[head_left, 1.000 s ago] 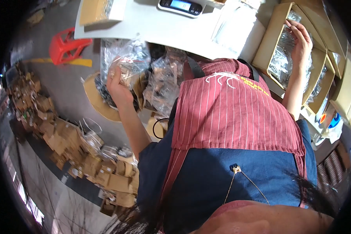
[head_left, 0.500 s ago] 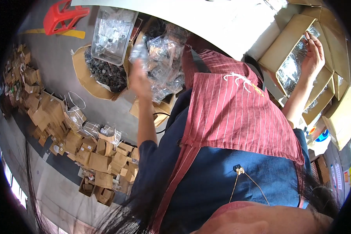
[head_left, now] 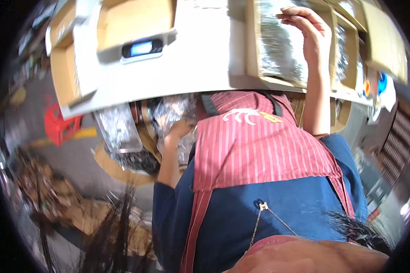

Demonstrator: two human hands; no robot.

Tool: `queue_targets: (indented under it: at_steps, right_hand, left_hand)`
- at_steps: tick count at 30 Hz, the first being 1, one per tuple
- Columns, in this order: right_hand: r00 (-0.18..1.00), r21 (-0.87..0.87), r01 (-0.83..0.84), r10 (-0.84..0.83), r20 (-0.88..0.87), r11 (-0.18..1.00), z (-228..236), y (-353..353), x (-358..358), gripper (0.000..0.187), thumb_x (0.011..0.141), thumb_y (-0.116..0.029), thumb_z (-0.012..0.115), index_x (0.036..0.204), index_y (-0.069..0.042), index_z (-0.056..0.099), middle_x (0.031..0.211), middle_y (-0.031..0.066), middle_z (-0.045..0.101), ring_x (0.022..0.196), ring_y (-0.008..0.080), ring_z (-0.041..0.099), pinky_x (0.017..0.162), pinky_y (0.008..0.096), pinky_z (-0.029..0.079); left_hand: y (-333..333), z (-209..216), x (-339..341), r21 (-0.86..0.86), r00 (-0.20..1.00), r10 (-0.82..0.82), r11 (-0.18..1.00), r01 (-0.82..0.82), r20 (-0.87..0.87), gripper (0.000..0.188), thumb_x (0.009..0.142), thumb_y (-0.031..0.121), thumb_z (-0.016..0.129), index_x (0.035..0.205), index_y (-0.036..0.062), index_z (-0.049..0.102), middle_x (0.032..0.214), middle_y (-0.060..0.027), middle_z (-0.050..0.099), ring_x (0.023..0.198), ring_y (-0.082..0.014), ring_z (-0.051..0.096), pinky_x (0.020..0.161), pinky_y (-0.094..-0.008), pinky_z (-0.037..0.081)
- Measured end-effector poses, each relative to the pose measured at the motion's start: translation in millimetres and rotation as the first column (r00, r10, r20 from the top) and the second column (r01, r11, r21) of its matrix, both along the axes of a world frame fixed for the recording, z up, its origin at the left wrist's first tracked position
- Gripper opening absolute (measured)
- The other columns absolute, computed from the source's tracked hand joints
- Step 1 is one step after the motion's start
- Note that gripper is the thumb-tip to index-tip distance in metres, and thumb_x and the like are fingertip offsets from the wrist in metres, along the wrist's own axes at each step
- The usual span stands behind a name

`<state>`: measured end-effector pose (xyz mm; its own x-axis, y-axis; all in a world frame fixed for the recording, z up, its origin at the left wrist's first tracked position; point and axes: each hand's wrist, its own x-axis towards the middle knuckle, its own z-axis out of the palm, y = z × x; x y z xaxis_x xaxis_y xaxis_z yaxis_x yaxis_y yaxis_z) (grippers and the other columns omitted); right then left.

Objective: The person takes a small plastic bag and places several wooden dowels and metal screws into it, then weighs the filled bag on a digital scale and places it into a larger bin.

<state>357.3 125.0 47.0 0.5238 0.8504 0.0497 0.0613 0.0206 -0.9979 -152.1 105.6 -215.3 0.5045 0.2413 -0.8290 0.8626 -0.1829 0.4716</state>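
My left hand (head_left: 181, 128) is down below the table edge, against a heap of clear plastic bags (head_left: 171, 109). Its fingers are blurred and partly lost against the plastic, so their grip does not show. Up on the white table, my right hand (head_left: 312, 32) hovers over an open cardboard box (head_left: 253, 41) full of shiny clear plastic packets (head_left: 278, 50). The fingers of that hand are bent, with the tips slightly apart, and nothing visible is between them.
On the white table (head_left: 205, 59) are a small device with a lit display (head_left: 143, 48) and a shallow cardboard tray (head_left: 136, 22). Left of my left arm stand a grey plastic bin (head_left: 123, 132), a round carton (head_left: 109, 166) and a red stool (head_left: 59, 125). More cartons (head_left: 100, 214) lie on the floor.
The view has swung up toward the table. My left hand has gone to the heap of bags, and the clear packet blurred in it earlier no longer shows. My right hand stays over its box.
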Motion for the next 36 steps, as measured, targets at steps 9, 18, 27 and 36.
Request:
queue_targets:
  at_steps: [9,18,27,36]
  right_hand:
    - [0.957,0.129,0.280,-0.267,-0.112,0.951,51.8,-146.2,89.9,0.018,0.091,-0.005,0.057,0.102,0.004,0.068,0.099,0.0138,0.072,0.088,0.0199,0.070,0.086,0.0321,0.056]
    - [0.937,0.173,0.332,-0.303,-0.173,0.927,72.5,-215.2,149.5,0.017,0.090,-0.005,0.054,0.098,0.004,0.067,0.095,0.0095,0.070,0.086,0.0160,0.068,0.083,0.0294,0.055]
    - [0.932,-0.008,0.357,-0.357,-0.062,0.934,52.9,-231.1,207.0,0.015,0.089,-0.007,0.054,0.097,-0.001,0.066,0.090,0.0031,0.068,0.081,0.0096,0.065,0.074,0.0237,0.051]
    - [0.996,-0.115,0.058,-0.050,0.068,0.992,124.9,-75.6,228.9,0.018,0.091,-0.004,0.054,0.104,0.003,0.062,0.093,0.0048,0.064,0.082,0.0100,0.063,0.076,0.0253,0.052]
  left_hand:
    - [109.6,266.7,179.5,-0.407,0.980,0.145,0.910,-0.079,0.135,0.040,0.093,0.035,0.063,0.108,-0.0018,0.070,0.090,-0.0091,0.074,0.064,-0.0118,0.062,0.060,-0.0259,0.051]
    - [176.7,400.8,330.3,0.002,0.782,0.083,0.994,-0.107,0.618,0.029,0.098,0.017,0.057,0.119,-0.0019,0.064,0.098,-0.0102,0.072,0.075,-0.0107,0.062,0.072,-0.0247,0.052]
    - [389.9,391.6,499.9,0.839,0.892,-0.345,0.539,-0.067,0.292,0.028,0.089,0.019,0.060,0.107,0.0007,0.070,0.099,-0.0133,0.073,0.092,-0.0206,0.069,0.083,-0.0320,0.053]
    - [573.8,315.8,524.1,0.874,0.962,-0.085,0.403,0.272,-0.261,0.042,0.084,0.030,0.066,0.114,0.0013,0.069,0.123,-0.0237,0.063,0.118,-0.0353,0.060,0.098,-0.0431,0.049]
